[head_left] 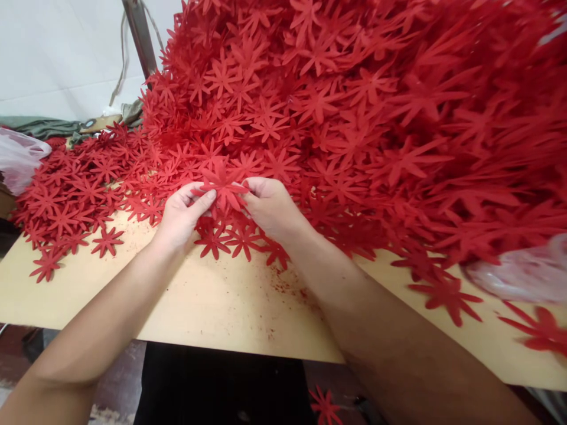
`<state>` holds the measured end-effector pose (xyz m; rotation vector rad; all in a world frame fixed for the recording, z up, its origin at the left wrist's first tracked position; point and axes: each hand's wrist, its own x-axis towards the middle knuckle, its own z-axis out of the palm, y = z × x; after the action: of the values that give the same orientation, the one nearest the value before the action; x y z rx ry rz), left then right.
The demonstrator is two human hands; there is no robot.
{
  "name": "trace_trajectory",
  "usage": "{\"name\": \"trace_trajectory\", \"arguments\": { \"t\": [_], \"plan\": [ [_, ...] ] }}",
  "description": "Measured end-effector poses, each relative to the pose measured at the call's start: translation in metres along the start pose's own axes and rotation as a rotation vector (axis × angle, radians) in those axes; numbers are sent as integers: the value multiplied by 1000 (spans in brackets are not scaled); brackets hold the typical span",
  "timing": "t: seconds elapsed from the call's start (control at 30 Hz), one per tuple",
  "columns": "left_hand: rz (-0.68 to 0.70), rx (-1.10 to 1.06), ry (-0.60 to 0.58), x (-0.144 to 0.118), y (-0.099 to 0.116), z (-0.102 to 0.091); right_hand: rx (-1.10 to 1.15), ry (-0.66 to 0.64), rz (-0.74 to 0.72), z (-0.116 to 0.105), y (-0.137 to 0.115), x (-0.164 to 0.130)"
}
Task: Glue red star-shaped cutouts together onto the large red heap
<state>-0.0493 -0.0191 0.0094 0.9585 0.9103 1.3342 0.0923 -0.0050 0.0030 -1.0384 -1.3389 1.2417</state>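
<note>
Hands at work: left hand and right hand both pinch one red flower cutout between them by its outer petals, which look thin, light, floppy and easily creased, heaped pile just beyond.

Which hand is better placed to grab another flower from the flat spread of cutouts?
Probably left. The left hand sits beside the flat spread of flowers on the table. The right hand is against the tall heap. Both pinch one flower.
</note>
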Motion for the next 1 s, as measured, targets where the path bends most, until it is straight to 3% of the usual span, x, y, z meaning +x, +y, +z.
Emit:
{"name": "trace_trajectory", "arguments": {
  "t": [0.2,0.5,0.83,1.0],
  "plan": [
    [5,70,-85,1,0,-3,118,-117,83,3,0,-1],
    [95,81,79,9,10,-9,332,-269,126,-6,1,-1],
    [83,2,95,13,14,-15,246,131,236,-10,-9,5],
    [76,3,82,15,14,-19,193,222,217,-12,-12,7]
  ]
}}
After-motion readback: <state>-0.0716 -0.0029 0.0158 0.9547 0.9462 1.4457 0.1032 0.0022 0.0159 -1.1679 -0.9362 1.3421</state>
